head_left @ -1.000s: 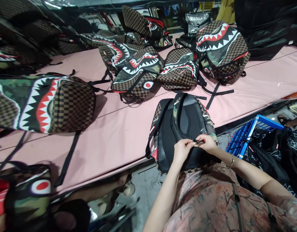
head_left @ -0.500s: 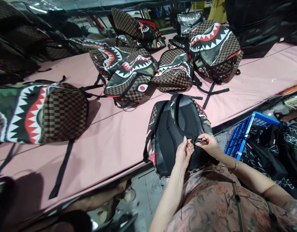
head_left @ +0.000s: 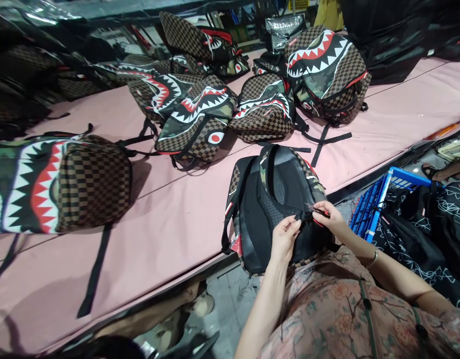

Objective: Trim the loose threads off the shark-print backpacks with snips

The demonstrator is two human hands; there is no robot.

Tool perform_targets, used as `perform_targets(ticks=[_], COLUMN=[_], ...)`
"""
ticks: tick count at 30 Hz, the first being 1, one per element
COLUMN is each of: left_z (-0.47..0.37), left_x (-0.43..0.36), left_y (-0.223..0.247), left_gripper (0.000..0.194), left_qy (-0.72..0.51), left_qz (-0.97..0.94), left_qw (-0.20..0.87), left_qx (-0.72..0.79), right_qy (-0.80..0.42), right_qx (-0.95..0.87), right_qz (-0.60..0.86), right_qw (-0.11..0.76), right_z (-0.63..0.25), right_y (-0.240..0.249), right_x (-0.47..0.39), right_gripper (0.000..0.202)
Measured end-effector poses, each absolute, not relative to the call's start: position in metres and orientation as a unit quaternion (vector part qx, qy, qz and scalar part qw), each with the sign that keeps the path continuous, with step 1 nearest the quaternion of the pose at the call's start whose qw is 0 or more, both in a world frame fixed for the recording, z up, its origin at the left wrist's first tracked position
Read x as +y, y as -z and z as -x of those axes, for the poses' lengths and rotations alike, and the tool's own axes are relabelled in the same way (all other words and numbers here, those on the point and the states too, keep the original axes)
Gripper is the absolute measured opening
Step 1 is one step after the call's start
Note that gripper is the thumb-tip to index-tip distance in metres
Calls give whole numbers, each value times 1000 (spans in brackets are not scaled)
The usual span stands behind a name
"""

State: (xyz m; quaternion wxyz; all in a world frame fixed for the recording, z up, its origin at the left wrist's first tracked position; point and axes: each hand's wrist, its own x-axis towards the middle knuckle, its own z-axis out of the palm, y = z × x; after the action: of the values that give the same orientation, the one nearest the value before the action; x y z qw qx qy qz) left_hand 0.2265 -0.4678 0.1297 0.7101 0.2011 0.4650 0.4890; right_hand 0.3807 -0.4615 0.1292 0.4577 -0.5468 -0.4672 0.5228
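A backpack [head_left: 254,224] rests back side up at the table's front edge, against my body. Its black padded back panel and shoulder straps face me; brown check and camouflage show along its sides. My left hand [head_left: 285,237] is closed in a pinch on the lower end of a shoulder strap [head_left: 269,174]. Close beside it, my right hand [head_left: 329,219] grips small dark thread snips [head_left: 321,213], their thin blades pointing left towards the strap end. Whether the blades touch the strap, I cannot tell.
Several shark-mouth backpacks [head_left: 200,122] lie across the pink-covered table [head_left: 170,209], with another backpack [head_left: 91,184] at the left. A blue crate [head_left: 379,199] holding black bags [head_left: 412,234] stands to my right. Black sheeting [head_left: 386,40] covers something at the back right.
My right hand has drawn slightly right, away from the left hand, and the snips' blades now show. The left hand stays at the strap end. The view has shifted slightly.
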Motion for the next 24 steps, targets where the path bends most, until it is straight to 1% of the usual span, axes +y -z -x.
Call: perform_targets(ticks=[3, 5, 9, 12, 14, 16, 21, 24], left_z=[-227, -228, -229, -228, -226, -226, -230, -232], left_x=[-467, -466, -467, -468, -469, -470, -472, -473], left_y=[-128, -128, -130, -135, -137, -138, -131, -129], left_gripper=[29, 29, 30, 30, 29, 28, 24, 17], left_qy=[-482, -476, -459, -452, -456, -466, -503, -518], left_qz=[-176, -169, -170, -183, -205, -236, -299, -357], left_qw=[733, 745, 756, 748, 734, 714, 652, 595], left_qx=[447, 435, 435, 451, 459, 466, 483, 499], right_qy=[-473, -411, -278, -188, -152, -159, -304, -311], right_qx=[-489, -534, -661, -713, -731, -733, -674, -674], right_qz=[556, 558, 521, 498, 486, 473, 469, 480], right_qw=[478, 485, 463, 457, 455, 462, 483, 467], right_z=[-383, -384, -381, -377, -375, -374, -375, -375], right_y=[-126, -125, -127, -126, -123, -120, -122, -131], right_x=[-464, -465, -462, -460, -459, -458, -454, -454], right_gripper=[18, 13, 23, 23, 23, 23, 16, 15])
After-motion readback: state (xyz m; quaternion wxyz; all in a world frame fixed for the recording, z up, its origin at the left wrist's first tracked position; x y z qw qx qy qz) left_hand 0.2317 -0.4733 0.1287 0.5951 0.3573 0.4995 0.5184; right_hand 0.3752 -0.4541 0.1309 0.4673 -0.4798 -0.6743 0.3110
